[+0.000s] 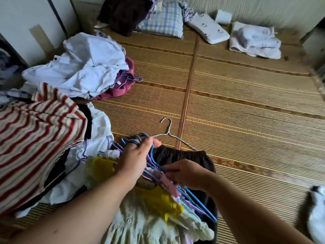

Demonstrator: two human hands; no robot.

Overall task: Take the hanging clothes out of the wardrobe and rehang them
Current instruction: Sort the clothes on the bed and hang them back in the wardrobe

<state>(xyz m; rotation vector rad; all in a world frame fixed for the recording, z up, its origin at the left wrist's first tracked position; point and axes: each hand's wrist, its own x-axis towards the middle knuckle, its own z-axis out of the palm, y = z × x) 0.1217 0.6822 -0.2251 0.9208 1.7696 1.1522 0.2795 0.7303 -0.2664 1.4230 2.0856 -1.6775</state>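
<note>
My left hand (136,155) grips a bunch of blue and purple hanger hooks (136,140) at the front of the bed. Among them a silver wire hanger (168,128) sticks out with its hook pointing away. My right hand (184,171) pinches the blue and purple hanger bars (197,199) lower down. On these hangers hang a dark brown garment (179,154), a pale green ruffled garment with yellow parts (158,208) and a lilac one. Which hanger bears which garment is hidden.
A bamboo mat (246,103) covers the bed. At the left lie a red-striped top (35,138) and a heap of white and maroon clothes (84,67) on hangers. Pillows (161,20), folded cloths (255,41) and a dark garment sit at the far end. White wardrobe doors (26,23) stand top left.
</note>
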